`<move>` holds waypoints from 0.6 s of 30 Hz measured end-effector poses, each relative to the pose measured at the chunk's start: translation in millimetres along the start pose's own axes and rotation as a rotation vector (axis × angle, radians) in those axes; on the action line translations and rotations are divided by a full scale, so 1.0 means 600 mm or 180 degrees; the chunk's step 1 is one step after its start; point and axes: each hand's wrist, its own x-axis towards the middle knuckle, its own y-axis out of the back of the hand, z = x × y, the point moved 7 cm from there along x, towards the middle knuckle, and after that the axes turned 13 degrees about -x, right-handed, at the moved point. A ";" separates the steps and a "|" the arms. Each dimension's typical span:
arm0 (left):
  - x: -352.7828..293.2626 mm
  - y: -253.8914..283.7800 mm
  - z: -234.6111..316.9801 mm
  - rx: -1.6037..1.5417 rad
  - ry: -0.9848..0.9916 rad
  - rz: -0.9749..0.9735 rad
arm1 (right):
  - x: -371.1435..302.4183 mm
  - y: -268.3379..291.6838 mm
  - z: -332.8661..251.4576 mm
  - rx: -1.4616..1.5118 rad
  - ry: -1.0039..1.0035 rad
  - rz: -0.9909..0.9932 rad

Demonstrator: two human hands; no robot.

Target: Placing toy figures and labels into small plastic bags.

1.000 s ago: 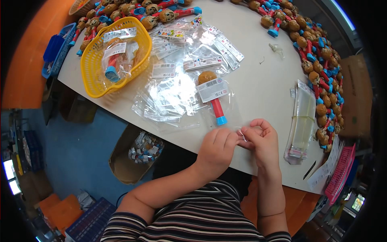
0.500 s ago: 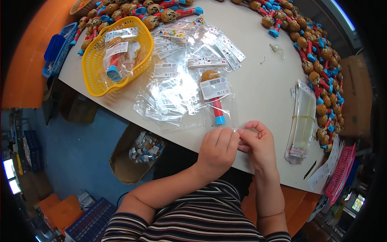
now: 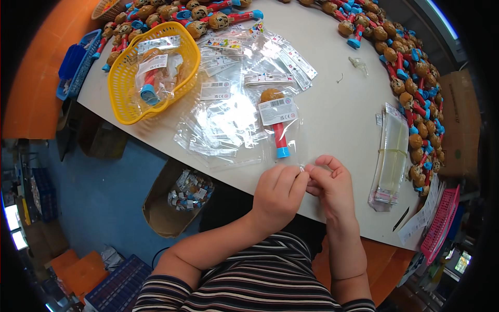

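A clear plastic bag (image 3: 294,141) lies flat on the table in front of me. Inside it is a toy (image 3: 280,136) with a brown round head, red handle and blue end, partly covered by a white printed label. At the bag's near edge my left hand (image 3: 280,191) is closed, its fingertips pinching the plastic. Close against it, my right hand (image 3: 333,188) pinches the same edge between thumb and forefinger, the other fingers curled. A tiny whitish bit shows between the fingertips; I cannot make out what it is.
Flat clear bags with labels (image 3: 223,122) spread left of the toy. Beyond them stands a yellow basket (image 3: 117,99) holding bagged toys. Loose toys (image 3: 416,122) heap along the right and far edges. A banded bag stack (image 3: 391,161) lies right. A cardboard box (image 3: 156,208) sits below the table edge.
Both hands stay at the bag's near edge, with only a slight shift of the left fingers. The view has moved a little; nothing else visibly differs.
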 end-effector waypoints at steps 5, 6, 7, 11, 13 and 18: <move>-0.001 -0.003 0.005 0.0152 -0.0095 -0.0032 | 0.000 -0.002 0.004 0.0083 -0.0043 -0.0026; -0.002 -0.005 0.005 0.0177 -0.0143 -0.0052 | 0.000 -0.002 0.005 0.0101 -0.0058 -0.0016; -0.002 -0.007 0.003 0.0178 -0.0143 -0.0051 | 0.001 -0.002 0.006 0.0100 -0.0057 -0.0016; 0.000 -0.014 -0.008 -0.0045 -0.0083 -0.0164 | 0.003 -0.001 0.009 0.0098 -0.0047 -0.0022; -0.001 -0.015 -0.013 -0.0206 -0.0039 -0.0224 | 0.004 -0.001 0.009 0.0094 -0.0030 -0.0025; -0.004 -0.002 -0.028 -0.0770 0.0162 -0.0141 | 0.009 -0.002 0.010 0.0123 0.0003 0.0105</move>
